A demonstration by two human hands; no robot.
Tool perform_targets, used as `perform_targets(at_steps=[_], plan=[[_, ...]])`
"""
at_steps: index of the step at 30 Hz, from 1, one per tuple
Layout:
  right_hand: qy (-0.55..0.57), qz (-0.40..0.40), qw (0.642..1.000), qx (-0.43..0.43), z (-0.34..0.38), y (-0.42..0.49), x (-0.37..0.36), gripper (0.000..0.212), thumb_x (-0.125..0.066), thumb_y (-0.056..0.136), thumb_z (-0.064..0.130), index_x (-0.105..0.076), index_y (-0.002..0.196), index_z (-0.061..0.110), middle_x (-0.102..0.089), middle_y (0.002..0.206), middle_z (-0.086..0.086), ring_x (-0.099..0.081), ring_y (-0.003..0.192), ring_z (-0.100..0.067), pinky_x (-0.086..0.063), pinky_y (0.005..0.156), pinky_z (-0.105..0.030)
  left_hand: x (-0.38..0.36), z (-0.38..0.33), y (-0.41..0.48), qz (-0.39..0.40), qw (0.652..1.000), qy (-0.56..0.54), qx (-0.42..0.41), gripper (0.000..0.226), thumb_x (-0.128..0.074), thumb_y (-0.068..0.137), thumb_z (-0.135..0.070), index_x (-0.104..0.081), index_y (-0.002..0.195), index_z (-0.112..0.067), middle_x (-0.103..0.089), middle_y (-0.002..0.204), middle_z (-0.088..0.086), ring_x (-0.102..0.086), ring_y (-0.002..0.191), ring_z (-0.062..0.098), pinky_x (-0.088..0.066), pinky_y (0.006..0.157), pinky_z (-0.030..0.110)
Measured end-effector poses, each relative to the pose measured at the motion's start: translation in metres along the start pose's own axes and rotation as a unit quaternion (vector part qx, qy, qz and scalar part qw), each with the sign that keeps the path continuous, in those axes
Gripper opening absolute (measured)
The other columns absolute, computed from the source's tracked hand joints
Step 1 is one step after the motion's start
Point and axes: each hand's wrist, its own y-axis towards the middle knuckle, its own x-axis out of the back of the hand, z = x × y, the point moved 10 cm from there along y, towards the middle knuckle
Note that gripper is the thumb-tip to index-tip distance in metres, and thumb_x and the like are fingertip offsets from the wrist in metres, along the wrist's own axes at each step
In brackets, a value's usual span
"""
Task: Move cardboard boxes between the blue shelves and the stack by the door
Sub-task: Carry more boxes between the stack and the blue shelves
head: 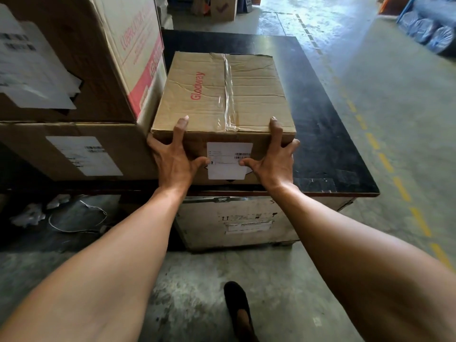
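Note:
A taped cardboard box (222,95) with red "Gloaway" print sits on a black board (320,119), tight against a stack of larger boxes on its left. My left hand (174,159) is spread over its near left corner, index finger on the top edge and thumb on the white label. At the near right corner, my right hand (274,161) mirrors it, its fingers spread flat on the cardboard. Both hands press against the box's near face.
The stack on the left has a big "Lubrication" box (98,58) on a wide labelled box (74,149). A pale crate (241,218) holds up the board. A cable (79,218) and scraps lie on the floor at left. A yellow dashed line (385,164) runs at right. My foot (238,309) is below.

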Motion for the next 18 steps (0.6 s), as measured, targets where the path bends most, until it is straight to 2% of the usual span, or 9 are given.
perform_targets(at_steps=[6, 11, 14, 18], plan=[[0.019, -0.011, 1.0, -0.021, 0.0, -0.001, 0.005, 0.107, -0.091, 0.063, 0.03, -0.02, 0.142, 0.047, -0.028, 0.134, -0.016, -0.049, 0.117, -0.041, -0.053, 0.089, -0.05, 0.009, -0.01, 0.0, 0.001, 1.0, -0.008, 0.027, 0.096, -0.088, 0.066, -0.019, -0.032, 0.138, -0.05, -0.014, 0.146, 0.017, -0.036, 0.127, 0.042, -0.039, 0.103, 0.049], [0.03, -0.031, 0.999, -0.032, 0.011, 0.001, 0.034, 0.109, -0.093, 0.06, 0.034, -0.021, 0.141, 0.049, -0.033, 0.133, -0.018, -0.052, 0.114, -0.042, -0.054, 0.087, -0.054, 0.027, -0.041, 0.01, -0.006, 1.0, -0.021, -0.009, 0.091, -0.086, 0.07, -0.021, -0.033, 0.14, -0.047, -0.013, 0.146, 0.012, -0.027, 0.132, 0.037, -0.035, 0.102, 0.04], [0.021, -0.053, 0.998, -0.02, 0.033, 0.009, 0.071, 0.11, -0.093, 0.059, 0.039, -0.022, 0.143, 0.047, -0.036, 0.131, -0.019, -0.054, 0.112, -0.042, -0.053, 0.09, -0.052, 0.045, -0.075, 0.02, -0.018, 0.999, 0.001, -0.029, 0.092, -0.086, 0.07, -0.027, -0.032, 0.142, -0.044, -0.019, 0.144, 0.016, -0.028, 0.131, 0.037, -0.037, 0.104, 0.049], [0.024, -0.113, 0.993, 0.014, 0.075, 0.024, 0.141, 0.107, -0.09, 0.062, 0.043, -0.024, 0.146, 0.041, -0.036, 0.134, -0.018, -0.052, 0.116, -0.039, -0.051, 0.092, -0.047, 0.075, -0.133, 0.049, -0.035, 0.996, -0.025, -0.077, 0.096, -0.087, 0.067, -0.032, -0.029, 0.143, -0.042, -0.023, 0.139, 0.019, -0.037, 0.127, 0.041, -0.04, 0.103, 0.051]])
